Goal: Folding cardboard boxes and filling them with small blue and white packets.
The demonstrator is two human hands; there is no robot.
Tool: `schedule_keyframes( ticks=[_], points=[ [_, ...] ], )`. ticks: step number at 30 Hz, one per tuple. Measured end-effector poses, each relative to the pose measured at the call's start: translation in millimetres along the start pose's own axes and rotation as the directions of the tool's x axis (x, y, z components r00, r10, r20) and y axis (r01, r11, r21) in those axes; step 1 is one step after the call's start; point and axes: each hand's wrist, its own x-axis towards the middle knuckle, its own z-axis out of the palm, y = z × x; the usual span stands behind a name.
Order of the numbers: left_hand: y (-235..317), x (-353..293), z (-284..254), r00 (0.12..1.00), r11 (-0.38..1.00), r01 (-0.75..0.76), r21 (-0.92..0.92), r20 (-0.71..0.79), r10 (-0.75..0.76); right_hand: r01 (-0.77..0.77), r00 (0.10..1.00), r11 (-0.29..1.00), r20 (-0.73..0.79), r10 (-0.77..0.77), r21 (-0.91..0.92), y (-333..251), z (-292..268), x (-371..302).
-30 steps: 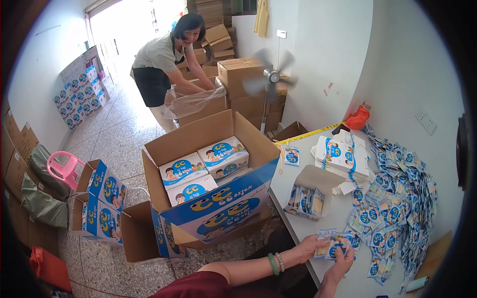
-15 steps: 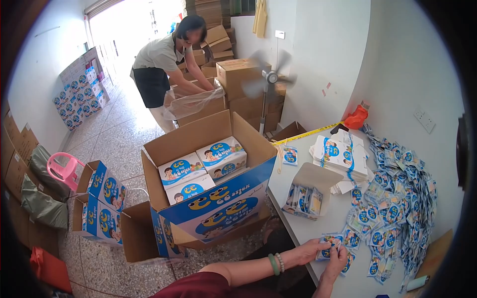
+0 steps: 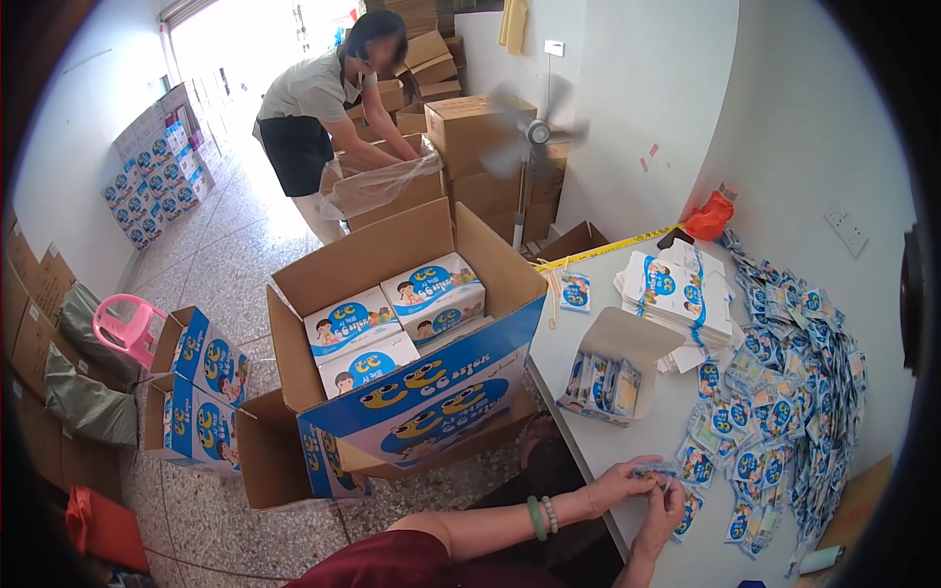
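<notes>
Over the near edge of the white table [image 3: 588, 461], my left hand [image 3: 618, 488], with a green bangle and beads at its wrist, pinches small blue-and-white sachets [image 3: 655, 471]. Close beside it, my right hand [image 3: 662, 519] has its fingers closed on the same sachets, which appear almost edge-on; their number cannot be made out. Loose sachets [image 3: 695, 466] lie just past my fingers, joining a big heap [image 3: 794, 412] along the wall. Farther back stands a small open white carton [image 3: 647, 343], partly filled with upright sachets.
Flattened printed cartons [image 3: 676, 289] are stacked at the table's back. On my left, a large open box [image 3: 421, 416] holds packed white cartons [image 3: 368, 363]. Beyond it a spinning fan [image 3: 537, 132] stands near a co-worker [image 3: 314, 108] reaching into a plastic-lined box [image 3: 397, 201].
The sachets between my hands have turned from face-up to nearly edge-on. My hands have stayed in about the same spot. The view has shifted slightly.
</notes>
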Motion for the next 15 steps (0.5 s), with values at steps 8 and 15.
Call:
schedule_keyframes(
  ticks=[8, 15],
  points=[
    [6, 9, -14, 0.944, 0.727, -0.327, 0.604, 0.184, 0.273, -0.01, 0.988, 0.999, 0.151, 0.018, -0.051, 15, -6, 6],
    [12, 9, -16, 0.979, 0.858, -0.194, 0.475, 0.145, 0.141, 0.003, 0.991, 0.997, 0.133, -0.014, 0.079, 3, 8, 3]
  ],
)
